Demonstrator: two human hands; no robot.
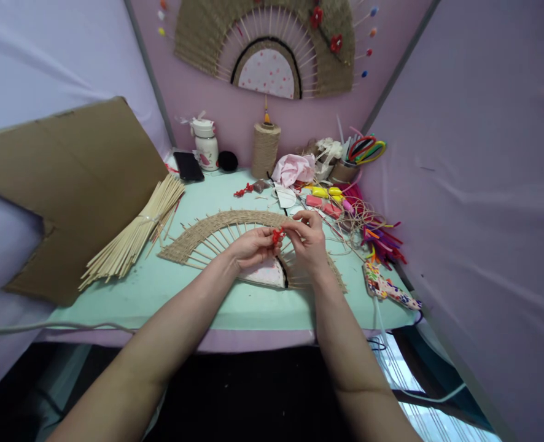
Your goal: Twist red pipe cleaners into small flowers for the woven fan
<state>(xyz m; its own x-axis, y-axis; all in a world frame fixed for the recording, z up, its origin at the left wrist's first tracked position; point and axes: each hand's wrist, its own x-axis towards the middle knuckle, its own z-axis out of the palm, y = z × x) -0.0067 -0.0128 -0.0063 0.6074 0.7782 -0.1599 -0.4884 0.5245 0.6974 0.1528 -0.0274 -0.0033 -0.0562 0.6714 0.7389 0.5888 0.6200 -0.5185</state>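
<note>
On the worktop (263,310) lies a fan (235,217), and above it the left hand (256,247) pinches a red bit (277,235) in its grip. The right hand (306,236) is up close to it, but I can't tell if it's holding on; a hard tug could bend the bit or make it drop.

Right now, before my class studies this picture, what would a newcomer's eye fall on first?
Probably the large woven fan on the pink wall, with its red flowers, and the smaller fan lying on the table below. Between them in height, nothing is brighter at the centre than the small red piece in the left hand, with the right hand fingertips beside it.
</note>
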